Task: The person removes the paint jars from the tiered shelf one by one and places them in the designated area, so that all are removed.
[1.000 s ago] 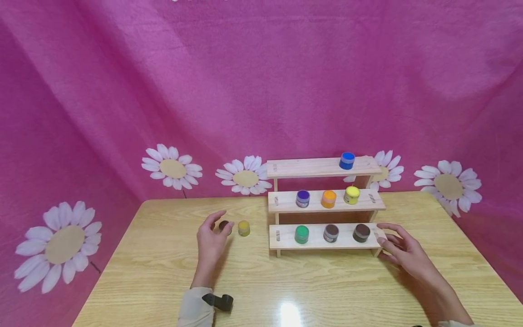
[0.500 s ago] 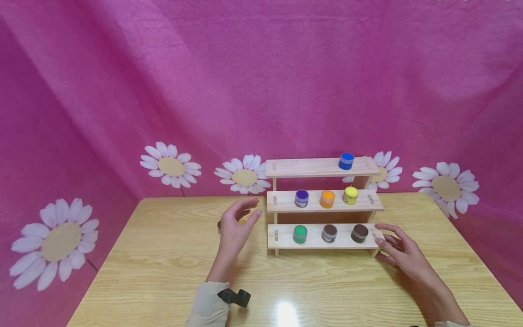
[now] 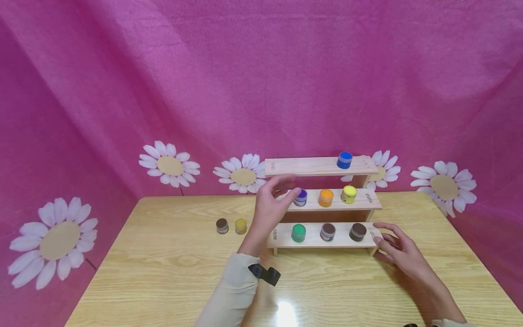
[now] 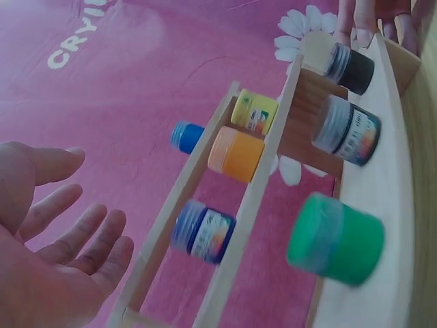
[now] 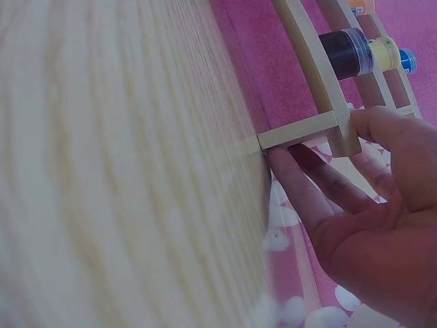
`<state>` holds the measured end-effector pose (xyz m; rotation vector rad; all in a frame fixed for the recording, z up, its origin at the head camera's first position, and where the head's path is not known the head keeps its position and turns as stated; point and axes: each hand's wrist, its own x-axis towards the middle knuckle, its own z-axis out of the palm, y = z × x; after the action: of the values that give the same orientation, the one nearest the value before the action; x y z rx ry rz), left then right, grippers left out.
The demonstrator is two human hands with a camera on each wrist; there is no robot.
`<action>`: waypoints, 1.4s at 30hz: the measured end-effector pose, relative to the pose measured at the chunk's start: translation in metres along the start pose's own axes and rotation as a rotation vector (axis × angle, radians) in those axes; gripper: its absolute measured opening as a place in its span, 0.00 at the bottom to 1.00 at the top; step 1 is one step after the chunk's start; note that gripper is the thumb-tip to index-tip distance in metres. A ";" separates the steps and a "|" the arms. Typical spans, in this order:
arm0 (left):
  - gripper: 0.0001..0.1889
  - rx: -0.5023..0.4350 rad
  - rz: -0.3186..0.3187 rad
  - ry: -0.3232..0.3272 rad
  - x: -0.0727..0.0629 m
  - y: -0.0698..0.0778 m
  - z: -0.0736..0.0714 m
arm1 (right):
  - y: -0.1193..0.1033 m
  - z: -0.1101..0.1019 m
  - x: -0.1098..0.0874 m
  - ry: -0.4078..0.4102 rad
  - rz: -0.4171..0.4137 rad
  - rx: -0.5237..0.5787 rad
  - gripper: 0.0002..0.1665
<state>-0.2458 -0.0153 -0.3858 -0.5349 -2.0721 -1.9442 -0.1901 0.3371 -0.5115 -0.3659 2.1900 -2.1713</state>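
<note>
Left hand (image 3: 274, 202) holds nothing, fingers loosely bent, just beside the purple jar (image 3: 302, 200) on the rack (image 3: 313, 202)'s middle shelf; right hand (image 3: 402, 252) grips the rack's right end between thumb and fingers, probably bracing it. Step in hand reads as a reach for the purple jar. Next move likely calls for closing thumb and fingers on it and lifting without brushing the orange jar (image 3: 325, 198) to its right. Room: long bare stretch of the rack's top tier, left of the blue jar (image 3: 344, 161); table (image 3: 163, 272) space left of the rack, beyond a brown jar (image 3: 222, 226) and mustard jar (image 3: 241, 226). Edges: tiers narrow, no lip seen, a nudge could drop something; pink cloth (image 3: 286, 91) behind the rack
</note>
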 end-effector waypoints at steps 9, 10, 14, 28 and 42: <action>0.19 -0.038 0.007 -0.030 0.039 0.003 0.038 | 0.001 -0.001 0.000 -0.010 -0.004 -0.004 0.24; 0.19 -0.033 -0.002 -0.032 0.042 0.004 0.042 | 0.001 -0.001 0.000 -0.010 -0.005 -0.007 0.24; 0.20 -0.003 -0.039 -0.039 0.053 0.006 0.059 | 0.000 0.000 0.001 -0.001 0.000 -0.012 0.24; 0.21 0.275 -0.132 -0.057 0.085 0.001 0.110 | 0.001 0.001 -0.002 0.027 0.023 -0.018 0.23; 0.18 0.553 -0.105 0.023 0.098 -0.005 0.132 | -0.002 0.000 -0.001 0.018 0.024 -0.029 0.26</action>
<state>-0.3270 0.1251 -0.3594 -0.2820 -2.5177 -1.3127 -0.1889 0.3369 -0.5093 -0.3208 2.2256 -2.1408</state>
